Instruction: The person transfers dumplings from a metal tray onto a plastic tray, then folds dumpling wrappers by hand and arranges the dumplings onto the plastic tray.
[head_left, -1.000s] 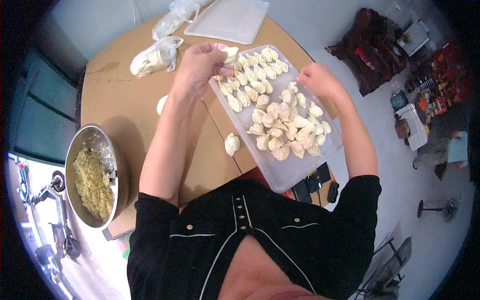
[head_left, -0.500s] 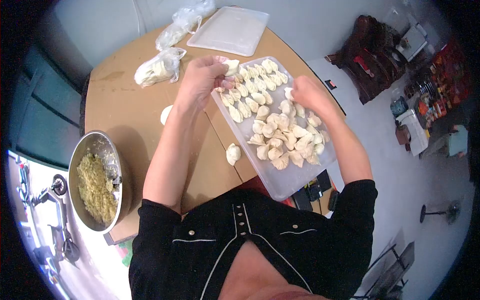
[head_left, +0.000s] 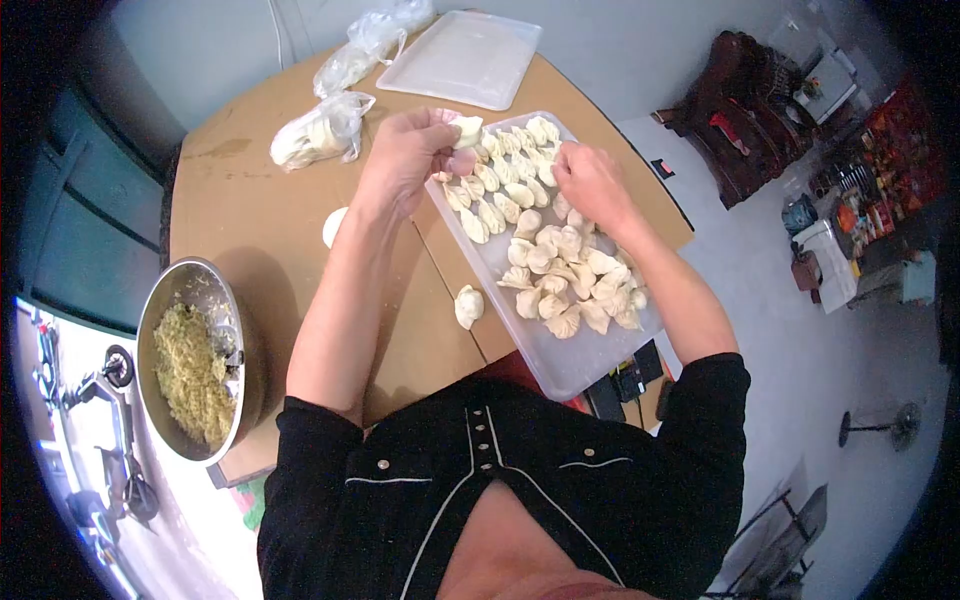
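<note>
My left hand (head_left: 412,158) is closed in a pinch on a pale folded dumpling (head_left: 467,130), held above the upper left edge of the plastic tray (head_left: 560,375). Over the tray's right side, my right hand (head_left: 594,184) has its fingers pressed together on a dumpling at the end of the neat rows; the fingers mostly hide it. Rows of dumplings (head_left: 507,207) fill the far part of the tray. Nearer me lies a loose heap of dumplings (head_left: 585,275). One single dumpling (head_left: 468,307) rests on the table, left of the tray.
A metal bowl (head_left: 243,400) of chopped filling (head_left: 190,375) stands at the table's left edge. A round wrapper (head_left: 334,226) lies beside my left forearm. Plastic bags (head_left: 322,130) and a second tray (head_left: 465,60) are at the back of the brown table (head_left: 240,200).
My right hand has moved left and slightly away from me, from the heap's right side to the end of the rows. My left hand stays in place with its dumpling.
</note>
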